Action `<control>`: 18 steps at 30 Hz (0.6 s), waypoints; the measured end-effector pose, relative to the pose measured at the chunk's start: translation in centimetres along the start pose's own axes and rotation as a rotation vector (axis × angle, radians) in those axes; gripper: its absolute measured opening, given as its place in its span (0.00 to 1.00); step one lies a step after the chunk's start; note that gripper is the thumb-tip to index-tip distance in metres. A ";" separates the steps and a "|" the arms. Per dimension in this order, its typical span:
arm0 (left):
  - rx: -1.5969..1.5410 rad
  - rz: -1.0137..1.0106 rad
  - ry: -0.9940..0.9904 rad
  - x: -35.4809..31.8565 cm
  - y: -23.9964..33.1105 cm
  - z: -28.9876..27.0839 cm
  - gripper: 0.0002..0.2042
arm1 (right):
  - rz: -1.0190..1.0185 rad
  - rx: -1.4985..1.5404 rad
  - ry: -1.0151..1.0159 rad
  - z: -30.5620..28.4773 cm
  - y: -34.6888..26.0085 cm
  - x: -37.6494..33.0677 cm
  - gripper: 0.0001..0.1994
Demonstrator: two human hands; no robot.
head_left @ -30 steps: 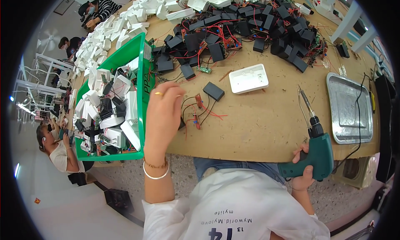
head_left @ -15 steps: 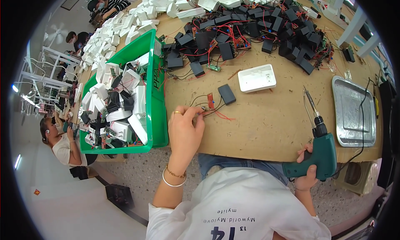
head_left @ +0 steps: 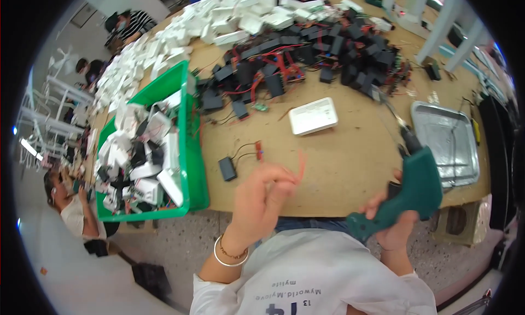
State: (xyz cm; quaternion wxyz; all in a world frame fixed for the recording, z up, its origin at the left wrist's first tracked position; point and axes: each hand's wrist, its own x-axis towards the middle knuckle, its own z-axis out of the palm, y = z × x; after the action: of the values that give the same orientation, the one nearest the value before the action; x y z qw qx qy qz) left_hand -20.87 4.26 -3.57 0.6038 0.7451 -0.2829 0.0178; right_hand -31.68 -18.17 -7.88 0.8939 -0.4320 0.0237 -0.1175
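My left hand (head_left: 262, 197) is above the near middle of the table, its thumb and forefinger pinched on red wires (head_left: 302, 163) whose ends stick up past the fingertips. Just left of it lies a small black box (head_left: 227, 168), joined by dark leads to a small red circuit board (head_left: 258, 150). Whether the red wires join that board is hidden by my fingers. My right hand (head_left: 396, 227) grips a dark green soldering gun (head_left: 421, 184) at the table's front edge, its tip pointing away and up. A white plastic housing (head_left: 313, 116) lies beyond both hands.
A green bin (head_left: 196, 192) full of white housings and black parts stands at the left. Across the back are heaps of white housings (head_left: 219, 22) and black boxes with red wires (head_left: 273, 85). A metal tray (head_left: 465, 175) lies at the right. Other people work farther left.
My left hand has shifted right and now pinches the red wires. The black box sits left of the board instead of right. The soldering gun is raised slightly, blurred by motion.
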 end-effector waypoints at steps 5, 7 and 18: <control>0.022 0.123 -0.384 1.3 0.5 3.4 0.04 | 0.073 -0.140 -0.032 3.0 -0.4 2.3 0.32; -0.021 0.110 -0.406 1.4 0.7 4.3 0.05 | 0.054 -0.185 -0.010 3.4 -0.8 2.4 0.30; -0.197 -0.323 -0.362 0.7 0.4 3.6 0.04 | -0.282 -0.535 0.347 3.1 -1.2 3.1 0.23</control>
State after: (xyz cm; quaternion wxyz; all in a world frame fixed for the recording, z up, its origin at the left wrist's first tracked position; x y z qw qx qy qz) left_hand -21.60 0.70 -3.96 0.6080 0.7093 -0.2641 -0.2397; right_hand -28.45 -17.25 -4.86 0.7065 -0.6236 0.1455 -0.3013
